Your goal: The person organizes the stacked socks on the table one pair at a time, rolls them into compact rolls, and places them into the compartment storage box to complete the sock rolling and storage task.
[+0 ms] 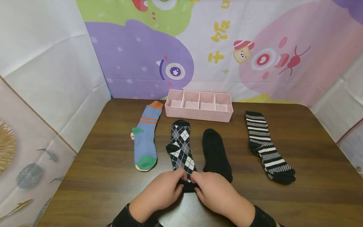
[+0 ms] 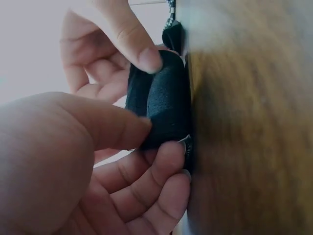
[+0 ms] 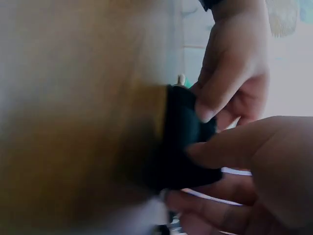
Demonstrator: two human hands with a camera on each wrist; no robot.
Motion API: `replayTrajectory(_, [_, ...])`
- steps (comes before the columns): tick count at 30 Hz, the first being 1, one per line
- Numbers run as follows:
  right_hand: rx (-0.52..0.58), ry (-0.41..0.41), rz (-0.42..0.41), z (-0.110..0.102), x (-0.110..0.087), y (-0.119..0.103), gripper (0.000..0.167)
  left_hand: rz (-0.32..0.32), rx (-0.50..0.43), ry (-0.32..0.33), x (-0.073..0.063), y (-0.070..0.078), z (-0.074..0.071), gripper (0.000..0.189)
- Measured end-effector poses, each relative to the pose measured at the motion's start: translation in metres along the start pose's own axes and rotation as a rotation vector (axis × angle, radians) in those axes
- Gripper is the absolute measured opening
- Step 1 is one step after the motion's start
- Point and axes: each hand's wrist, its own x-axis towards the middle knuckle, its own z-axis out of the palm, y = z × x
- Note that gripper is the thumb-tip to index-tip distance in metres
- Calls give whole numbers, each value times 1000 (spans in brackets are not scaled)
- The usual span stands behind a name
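Observation:
An argyle sock (image 1: 181, 148) in black, grey and white lies on the table, its black toe end (image 2: 168, 103) nearest me. My left hand (image 1: 164, 189) pinches the left side of that black end between thumb and fingers. On the other side my right hand (image 1: 212, 192) pinches it the same way. Both wrist views show the thumbs on top of the black fabric (image 3: 188, 127) and the fingers beneath, with the end lifted or folded slightly. Just right of the argyle sock lies a plain black sock (image 1: 216, 154), partly behind my right hand.
A blue sock (image 1: 146, 135) with green and orange parts lies to the left. On the right is a black-and-white striped sock (image 1: 267, 146). A pink box (image 1: 198, 114) with several compartments stands at the back of the wooden table (image 1: 312, 157), before a printed cloth.

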Motion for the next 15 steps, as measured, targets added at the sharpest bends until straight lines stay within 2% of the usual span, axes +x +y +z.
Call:
replayTrajectory(3, [-145,4,-69,-5,3,-8,15,14,5,32,0,-2,1,18])
replayTrajectory(6, [-243,24,-101,-9,7,-14,10,17,3,39,0,-3,0,19])
replayTrajectory(9, [-282,62,-124,-10,10,-18,12,8,4,34,0,-4,0,20])
replayTrajectory(15, [-349,109,-192,-5,12,-18,7,-54,9,35,2,-5,0,17])
